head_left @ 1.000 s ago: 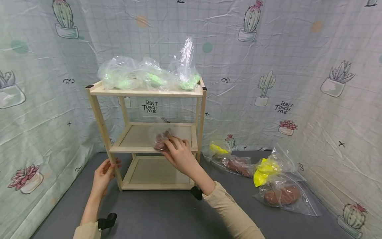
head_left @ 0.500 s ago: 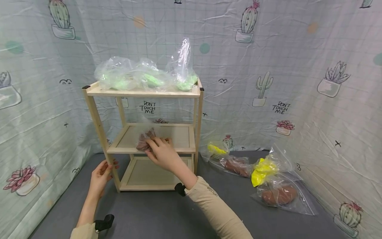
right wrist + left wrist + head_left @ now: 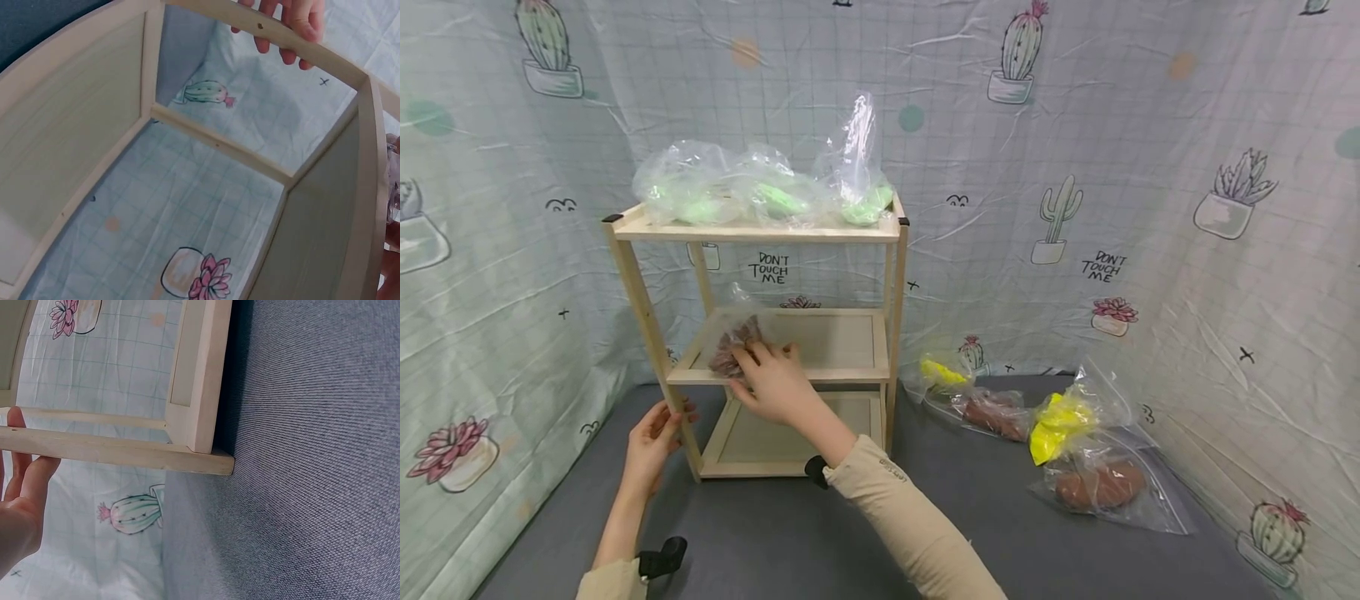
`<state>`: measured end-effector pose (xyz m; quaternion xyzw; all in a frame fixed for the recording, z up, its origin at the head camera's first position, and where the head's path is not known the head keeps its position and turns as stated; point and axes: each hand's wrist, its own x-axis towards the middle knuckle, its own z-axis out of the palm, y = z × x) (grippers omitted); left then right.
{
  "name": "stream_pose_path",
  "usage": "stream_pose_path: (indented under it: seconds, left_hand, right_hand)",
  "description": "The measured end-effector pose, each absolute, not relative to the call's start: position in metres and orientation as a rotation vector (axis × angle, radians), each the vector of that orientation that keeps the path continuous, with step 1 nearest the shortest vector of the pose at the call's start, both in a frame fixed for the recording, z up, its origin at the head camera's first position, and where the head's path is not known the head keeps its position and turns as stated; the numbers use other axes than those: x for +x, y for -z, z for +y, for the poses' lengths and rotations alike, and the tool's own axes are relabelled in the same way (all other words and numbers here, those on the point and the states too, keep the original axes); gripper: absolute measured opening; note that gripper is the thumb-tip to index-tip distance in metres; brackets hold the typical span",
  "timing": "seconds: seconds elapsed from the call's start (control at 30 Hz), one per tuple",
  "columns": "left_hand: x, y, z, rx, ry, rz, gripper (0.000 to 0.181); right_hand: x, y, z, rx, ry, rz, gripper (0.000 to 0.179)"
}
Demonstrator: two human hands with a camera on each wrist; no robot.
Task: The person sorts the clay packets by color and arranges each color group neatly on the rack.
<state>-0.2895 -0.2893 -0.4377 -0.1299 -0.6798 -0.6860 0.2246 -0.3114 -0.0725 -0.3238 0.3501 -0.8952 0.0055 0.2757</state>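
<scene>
A small wooden three-tier shelf rack [image 3: 782,377] stands on the table. My left hand [image 3: 651,437] grips its front left post [image 3: 643,312] below the middle shelf, fingers wrapped round the wood as the left wrist view shows. My right hand [image 3: 775,387] holds a clear plastic bag with something dark reddish-brown inside [image 3: 728,346], over the left part of the middle shelf. The thumb is low, near the shelf's front edge, while the fingers lie over the bag. In the right wrist view only a sliver of the bag [image 3: 392,178] shows at the right edge.
Several clear bags with light green contents [image 3: 775,200] sit on the top shelf. Right of the rack, on the grey tabletop [image 3: 760,542], lie bags with yellow [image 3: 1060,429] and reddish-brown [image 3: 1101,485] contents. A cactus-print cloth [image 3: 962,150] encloses the back and sides.
My right hand has moved left along the middle shelf with the reddish-brown bag, from near its centre towards the left post. My left hand stays on the post.
</scene>
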Motion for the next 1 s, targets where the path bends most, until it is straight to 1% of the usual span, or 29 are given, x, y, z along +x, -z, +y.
stream_pose_path:
  seconds: [0.5, 0.63, 0.77, 1.0]
  left_hand:
    - [-0.290, 0.439, -0.289, -0.320, 1.858, -1.908, 0.027]
    - [-0.289, 0.440, -0.290, -0.316, 1.877, -1.896, 0.032]
    - [-0.290, 0.440, -0.290, -0.332, 1.885, -1.889, 0.035]
    - [-0.290, 0.440, -0.289, -0.366, 1.900, -1.852, 0.028]
  right_hand:
    - [-0.316, 0.328, -0.085, 0.894, 0.086, -2.518, 0.060]
    - [-0.315, 0.328, -0.084, 0.901, 0.107, -2.509, 0.061]
    - [-0.311, 0.328, -0.075, 0.923, 0.091, -2.473, 0.061]
    - [-0.301, 0.336, -0.041, 0.971, 0.024, -2.306, 0.058]
